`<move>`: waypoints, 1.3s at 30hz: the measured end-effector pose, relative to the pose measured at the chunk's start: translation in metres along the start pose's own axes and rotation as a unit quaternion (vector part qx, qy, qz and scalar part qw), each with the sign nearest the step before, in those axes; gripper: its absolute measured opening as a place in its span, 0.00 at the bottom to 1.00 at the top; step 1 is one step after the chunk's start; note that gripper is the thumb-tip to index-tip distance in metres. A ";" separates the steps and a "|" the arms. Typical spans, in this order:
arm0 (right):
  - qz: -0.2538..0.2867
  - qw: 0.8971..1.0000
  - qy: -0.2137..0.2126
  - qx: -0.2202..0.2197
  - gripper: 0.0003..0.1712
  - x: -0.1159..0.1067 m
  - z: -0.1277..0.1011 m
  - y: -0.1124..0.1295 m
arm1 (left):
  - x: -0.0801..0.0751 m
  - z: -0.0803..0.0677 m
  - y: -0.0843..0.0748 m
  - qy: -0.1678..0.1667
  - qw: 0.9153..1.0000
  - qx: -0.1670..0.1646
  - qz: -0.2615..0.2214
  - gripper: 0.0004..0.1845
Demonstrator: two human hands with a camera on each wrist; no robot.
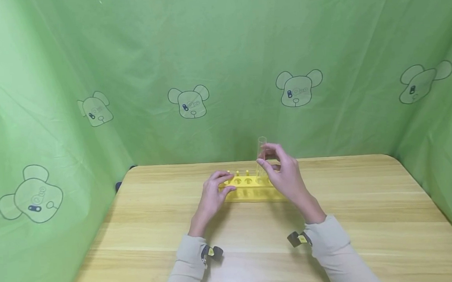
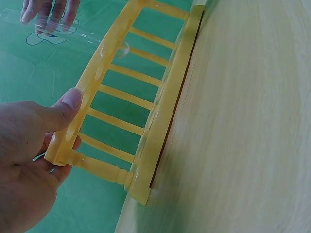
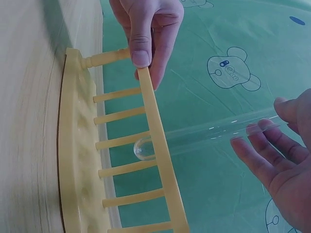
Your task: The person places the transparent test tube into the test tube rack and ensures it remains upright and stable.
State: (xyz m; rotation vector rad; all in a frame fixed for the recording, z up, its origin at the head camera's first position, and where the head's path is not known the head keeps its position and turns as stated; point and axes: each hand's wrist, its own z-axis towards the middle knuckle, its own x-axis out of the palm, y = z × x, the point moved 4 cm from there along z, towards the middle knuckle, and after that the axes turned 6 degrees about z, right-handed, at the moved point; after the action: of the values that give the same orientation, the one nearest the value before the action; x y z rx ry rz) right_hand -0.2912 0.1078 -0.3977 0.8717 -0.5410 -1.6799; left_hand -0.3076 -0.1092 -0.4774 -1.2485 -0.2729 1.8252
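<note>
A yellow test tube rack (image 1: 249,195) stands on the wooden table, with holes along its top bar and a row of pegs at the back. My left hand (image 1: 213,193) grips the left end of the top bar between thumb and fingers, clearly seen in the left wrist view (image 2: 29,150). My right hand (image 1: 286,172) pinches a clear glass test tube (image 1: 262,145) near its upper part. In the right wrist view the tube's rounded bottom (image 3: 144,148) has passed through a hole in the top bar and hangs above the base.
The wooden table (image 1: 369,201) extends around the rack on both sides and towards me. Green cloth (image 1: 220,42) printed with bear heads hangs behind and at both sides. Small dark wrist cameras (image 1: 296,239) sit on both sleeves.
</note>
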 end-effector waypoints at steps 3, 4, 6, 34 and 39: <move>-0.003 1.000 -0.001 -0.002 0.23 0.001 0.000 0.002 | 0.000 0.000 0.000 -0.002 1.000 0.003 0.001 0.20; -0.002 1.000 -0.002 -0.004 0.23 0.001 0.000 0.004 | 0.000 0.000 0.000 -0.003 1.000 0.004 0.003 0.20; -0.002 1.000 -0.001 -0.007 0.22 0.001 0.000 0.012 | 0.000 0.000 0.000 -0.003 1.000 0.004 0.003 0.20; 0.007 1.000 0.010 0.009 0.23 0.004 -0.005 -0.007 | 0.001 0.001 0.004 0.000 1.000 0.001 -0.005 0.21; -0.003 1.000 0.008 0.014 0.22 0.006 -0.005 0.002 | 0.001 0.001 0.003 0.000 1.000 0.003 -0.002 0.21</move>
State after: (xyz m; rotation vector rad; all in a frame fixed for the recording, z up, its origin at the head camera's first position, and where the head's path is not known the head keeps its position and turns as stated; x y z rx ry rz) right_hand -0.2869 0.1021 -0.4012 0.9075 -0.5519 -1.6724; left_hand -0.3100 -0.1098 -0.4799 -1.2423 -0.2701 1.8214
